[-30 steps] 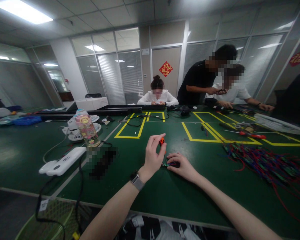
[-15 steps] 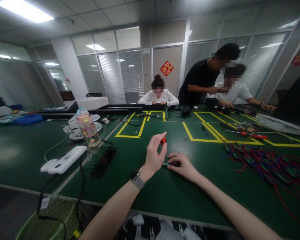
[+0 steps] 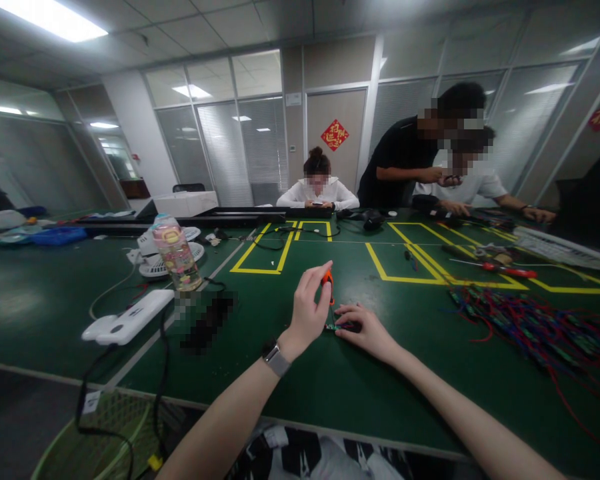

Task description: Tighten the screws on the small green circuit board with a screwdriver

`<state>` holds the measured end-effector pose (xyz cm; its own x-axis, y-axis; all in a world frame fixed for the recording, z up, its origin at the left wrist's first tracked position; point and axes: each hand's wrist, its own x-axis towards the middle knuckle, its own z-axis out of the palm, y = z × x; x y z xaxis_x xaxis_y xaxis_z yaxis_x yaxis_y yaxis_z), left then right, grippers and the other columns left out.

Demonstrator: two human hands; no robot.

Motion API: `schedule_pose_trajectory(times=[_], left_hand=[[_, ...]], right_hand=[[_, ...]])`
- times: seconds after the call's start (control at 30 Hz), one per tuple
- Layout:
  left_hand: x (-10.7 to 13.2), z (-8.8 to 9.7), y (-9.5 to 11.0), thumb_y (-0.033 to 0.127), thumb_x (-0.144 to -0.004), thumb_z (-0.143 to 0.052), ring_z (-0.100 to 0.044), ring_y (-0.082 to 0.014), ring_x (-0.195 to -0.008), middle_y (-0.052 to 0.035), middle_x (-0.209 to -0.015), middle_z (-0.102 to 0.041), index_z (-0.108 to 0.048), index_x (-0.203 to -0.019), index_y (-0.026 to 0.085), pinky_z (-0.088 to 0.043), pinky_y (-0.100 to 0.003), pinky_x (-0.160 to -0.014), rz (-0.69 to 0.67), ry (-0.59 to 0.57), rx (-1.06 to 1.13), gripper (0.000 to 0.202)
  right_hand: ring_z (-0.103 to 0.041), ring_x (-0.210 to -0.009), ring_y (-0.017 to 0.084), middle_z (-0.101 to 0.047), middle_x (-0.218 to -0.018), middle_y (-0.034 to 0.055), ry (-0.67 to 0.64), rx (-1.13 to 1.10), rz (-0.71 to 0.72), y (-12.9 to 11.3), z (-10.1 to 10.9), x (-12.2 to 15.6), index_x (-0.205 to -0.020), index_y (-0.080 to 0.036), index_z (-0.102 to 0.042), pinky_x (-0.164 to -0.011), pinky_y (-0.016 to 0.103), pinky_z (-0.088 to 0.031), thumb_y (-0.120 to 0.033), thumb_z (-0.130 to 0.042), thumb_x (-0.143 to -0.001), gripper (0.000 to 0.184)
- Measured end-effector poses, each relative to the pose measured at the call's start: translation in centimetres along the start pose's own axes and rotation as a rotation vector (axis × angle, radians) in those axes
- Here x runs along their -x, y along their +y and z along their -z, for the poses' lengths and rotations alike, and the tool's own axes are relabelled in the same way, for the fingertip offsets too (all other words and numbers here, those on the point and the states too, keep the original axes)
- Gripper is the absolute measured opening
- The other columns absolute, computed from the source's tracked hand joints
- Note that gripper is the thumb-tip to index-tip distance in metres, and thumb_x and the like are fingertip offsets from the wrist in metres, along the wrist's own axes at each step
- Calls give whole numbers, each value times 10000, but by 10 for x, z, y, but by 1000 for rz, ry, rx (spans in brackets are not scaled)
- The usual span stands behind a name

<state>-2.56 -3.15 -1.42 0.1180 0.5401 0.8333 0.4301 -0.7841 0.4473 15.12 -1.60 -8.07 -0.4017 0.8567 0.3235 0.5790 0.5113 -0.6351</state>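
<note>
My left hand [image 3: 309,309] is closed around the orange handle of a small screwdriver [image 3: 327,279], held upright over the green table [image 3: 330,380]. Its tip points down at a small green circuit board [image 3: 336,327]. My right hand [image 3: 366,329] lies on the table with its fingers pressed onto that board, pinning it down. A watch sits on my left wrist.
A heap of red-wired boards [image 3: 535,327] lies to the right. A bottle [image 3: 175,253], a white fan [image 3: 153,257] and a white device [image 3: 127,319] stand to the left. Three people work at the far side. A red screwdriver [image 3: 510,271] lies inside yellow tape lines. A basket [image 3: 95,433] sits below the table edge.
My left hand has risen slightly and turned the screwdriver's handle between its fingers. My right hand has stayed on the board.
</note>
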Motion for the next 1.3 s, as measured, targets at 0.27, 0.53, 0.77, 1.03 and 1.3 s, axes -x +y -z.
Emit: schedule_pose_trajectory(times=[0.27,0.53,0.77,1.03,1.3], left_hand=[[-1,0,-2,220,-920,-557,-570,-170,-885,-41,-946,-573,-594,-1107,195,-474,-292,-799,-6,77,-55,192],[-1,0,-1,201,-957,-486,-580,-156,-884,-48,-976,-600,-597,-1131,194,-473,-275,-805,16,58,18,207],[-5,4,-4,225,-956,-485,-597,-183,-1016,-68,-1089,-620,-596,-1225,216,-480,-318,-903,85,-10,178,291],[-22,21,-17,238,-912,-557,-674,-209,-1000,-111,-1167,-666,-561,-1297,175,-536,-344,-892,324,-305,644,390],[-24,29,-25,265,-840,-670,-630,-139,-815,-43,-965,-641,-691,-1068,185,-527,-268,-775,300,-247,459,242]], right_hand=[[-592,-1152,291,-701,-1127,87,5,-16,-11,-1,1,-1,-838,-234,-763,-1122,605,-181,-261,-735,-742,103],[-588,-1165,302,-706,-1128,86,-4,-33,-8,0,1,-1,-840,-237,-770,-1116,609,-188,-280,-745,-744,107],[-597,-1155,308,-710,-1116,89,4,-22,-14,-1,1,-1,-829,-230,-770,-1111,608,-201,-261,-752,-741,96],[-605,-1139,301,-707,-1113,85,11,-24,-18,-2,1,-1,-809,-231,-766,-1118,611,-190,-257,-754,-733,81],[-602,-1143,300,-703,-1118,85,4,-23,-27,-1,2,-1,-818,-228,-765,-1121,609,-187,-276,-751,-740,93]])
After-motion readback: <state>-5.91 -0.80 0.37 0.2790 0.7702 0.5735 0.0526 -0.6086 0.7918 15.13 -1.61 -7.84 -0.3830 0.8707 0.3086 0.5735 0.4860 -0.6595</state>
